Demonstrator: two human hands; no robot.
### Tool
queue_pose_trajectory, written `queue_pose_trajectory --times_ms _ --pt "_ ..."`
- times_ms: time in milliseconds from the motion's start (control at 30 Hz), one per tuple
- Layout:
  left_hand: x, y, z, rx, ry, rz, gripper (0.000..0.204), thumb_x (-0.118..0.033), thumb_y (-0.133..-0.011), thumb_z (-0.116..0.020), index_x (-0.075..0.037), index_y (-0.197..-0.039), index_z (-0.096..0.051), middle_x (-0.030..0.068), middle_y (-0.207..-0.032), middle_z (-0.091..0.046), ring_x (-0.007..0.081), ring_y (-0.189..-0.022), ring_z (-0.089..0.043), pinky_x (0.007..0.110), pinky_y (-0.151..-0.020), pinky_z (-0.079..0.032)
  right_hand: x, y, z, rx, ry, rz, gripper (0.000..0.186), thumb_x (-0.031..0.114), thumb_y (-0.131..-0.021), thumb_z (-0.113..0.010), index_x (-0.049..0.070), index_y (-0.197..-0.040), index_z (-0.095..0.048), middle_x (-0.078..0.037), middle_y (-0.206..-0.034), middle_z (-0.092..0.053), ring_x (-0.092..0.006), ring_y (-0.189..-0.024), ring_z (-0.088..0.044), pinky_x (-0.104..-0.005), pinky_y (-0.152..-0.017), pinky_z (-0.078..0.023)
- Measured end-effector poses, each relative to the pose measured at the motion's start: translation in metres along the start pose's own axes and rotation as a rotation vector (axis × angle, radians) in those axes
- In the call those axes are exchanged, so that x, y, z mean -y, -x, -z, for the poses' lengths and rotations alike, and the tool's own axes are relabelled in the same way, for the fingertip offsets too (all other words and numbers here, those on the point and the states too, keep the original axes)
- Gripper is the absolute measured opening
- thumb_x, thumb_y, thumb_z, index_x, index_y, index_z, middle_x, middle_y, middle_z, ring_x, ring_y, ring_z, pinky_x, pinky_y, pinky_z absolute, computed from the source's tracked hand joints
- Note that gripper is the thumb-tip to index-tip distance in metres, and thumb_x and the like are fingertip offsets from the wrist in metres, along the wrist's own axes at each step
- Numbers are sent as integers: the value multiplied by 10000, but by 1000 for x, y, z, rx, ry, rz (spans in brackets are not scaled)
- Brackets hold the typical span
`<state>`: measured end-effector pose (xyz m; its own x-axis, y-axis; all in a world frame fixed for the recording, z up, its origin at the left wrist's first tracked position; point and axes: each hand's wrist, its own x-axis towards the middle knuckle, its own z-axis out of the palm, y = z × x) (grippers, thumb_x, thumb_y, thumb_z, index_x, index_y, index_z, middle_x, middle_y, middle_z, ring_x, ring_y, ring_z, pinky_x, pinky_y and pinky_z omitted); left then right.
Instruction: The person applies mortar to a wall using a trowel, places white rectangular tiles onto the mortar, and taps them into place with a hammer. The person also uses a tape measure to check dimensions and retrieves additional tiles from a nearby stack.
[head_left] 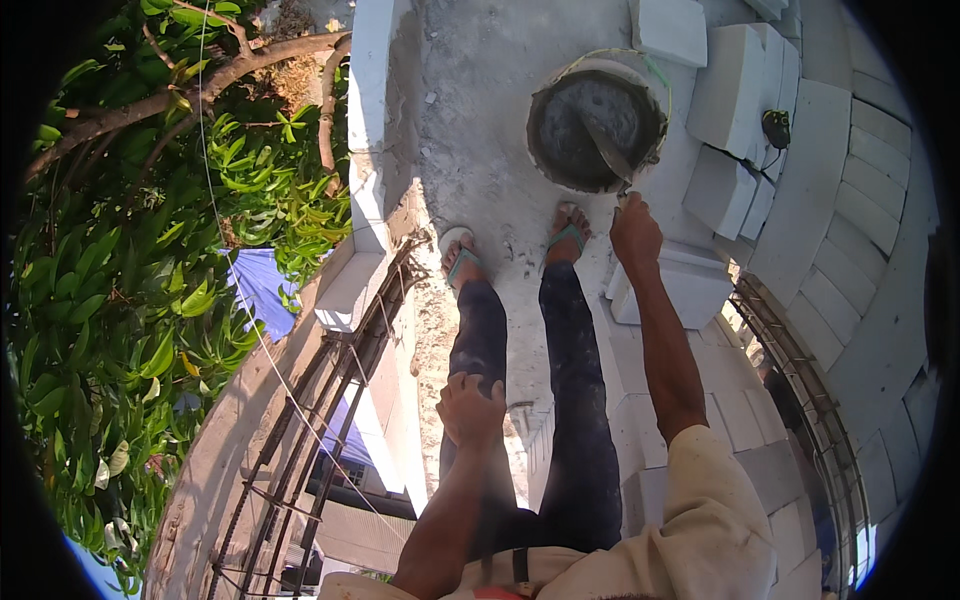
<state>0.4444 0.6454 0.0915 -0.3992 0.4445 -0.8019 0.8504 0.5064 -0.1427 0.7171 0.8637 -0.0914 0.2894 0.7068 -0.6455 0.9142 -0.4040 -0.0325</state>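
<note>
My right hand [635,230] grips the handle of a trowel, whose metal blade [600,140] reaches down into a round bucket [650,95] of wet grey mix. The bucket sits on a dusty concrete surface beyond my feet. My left hand [470,405] rests on my left leg [478,330], its fingers curled against the dark trouser cloth. My feet, in light green sandals [565,235], stand apart just short of the bucket, on the near side.
White blocks [725,90] are stacked at the right, with a small black object [775,128] on them. Rebar cages [335,350] run along both sides. A white wall edge [368,120] borders the left drop toward leafy branches [150,200] and blue sheeting [262,290]. A thin line crosses the left side.
</note>
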Motion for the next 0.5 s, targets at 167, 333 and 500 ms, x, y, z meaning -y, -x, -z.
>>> queue_pose_trajectory --times_ms 167,333,500 --pt "14 0 -16 1 40 -24 448 -447 -898 -743 -117 -1201 -751 69 -1386 -610 275 -1319 -551 462 -1109 -415 -66 34 -115 -12 -100 -72 304 74 -1002 -577 33 -1280 -460 -288 -1236 -571 -494 -1179 -624 -578 -943 -548" --pt "19 2 -18 -18 84 -32 442 -434 -893 -750 -101 -1184 -757 79 -1384 -611 289 -1306 -560 469 -1110 -415 -103 87 -114 82 -133 -131 314 65 -995 -561 13 -1291 -469 -284 -1238 -570 -494 -1158 -618 -588 -947 -520" --pt "22 -1 -17 -19 72 -8 430 -425 -902 -743 -103 -1187 -756 79 -1378 -613 290 -1299 -562 466 -1099 -418 -111 82 -74 -28 -502 274 253 231 -1016 -608 -4 -1108 -591 -244 -1067 -600 -432 -1029 -633 -519 -842 -534"
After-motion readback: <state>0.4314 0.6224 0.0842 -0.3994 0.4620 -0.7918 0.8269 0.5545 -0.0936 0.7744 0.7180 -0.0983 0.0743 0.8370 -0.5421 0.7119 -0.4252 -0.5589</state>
